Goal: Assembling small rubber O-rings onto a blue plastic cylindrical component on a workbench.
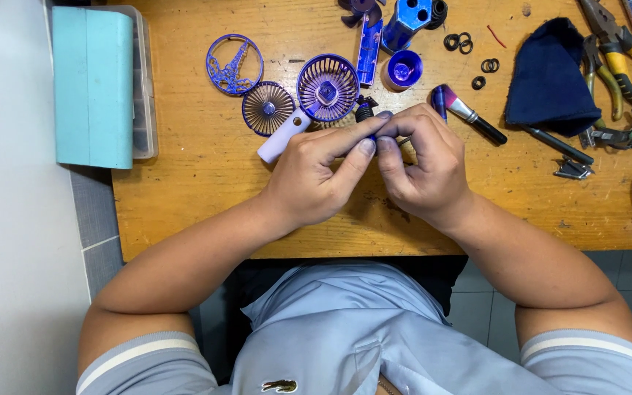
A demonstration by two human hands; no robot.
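Starting at the left edge: a pale teal box lay flat on a clear plastic case, at the corner of the wooden worktop. Just right of that, a round blue grille with a tower figure, and below it a small ribbed blue disc. Next, a round blue fan cage on a white handle, lying flat and angled down to the left.

At the centre, near the front edge of the worktop, both hands met. Left hand pinched shut, thumb and forefinger clamped on a small dark motor part with a bit of blue below it; most of that part hidden behind the fingertips. Right hand closed too, fingertips pressed against the same part from the other side, touching the left thumb.

Behind the hands, a long blue housing piece, a blue block with holes and a small blue cup. Further right, a brush with a metal ferrule, several black rubber rings, a dark blue cloth, a black pen-like tool. At the far right, yellow-handled pliers and a small metal clip.
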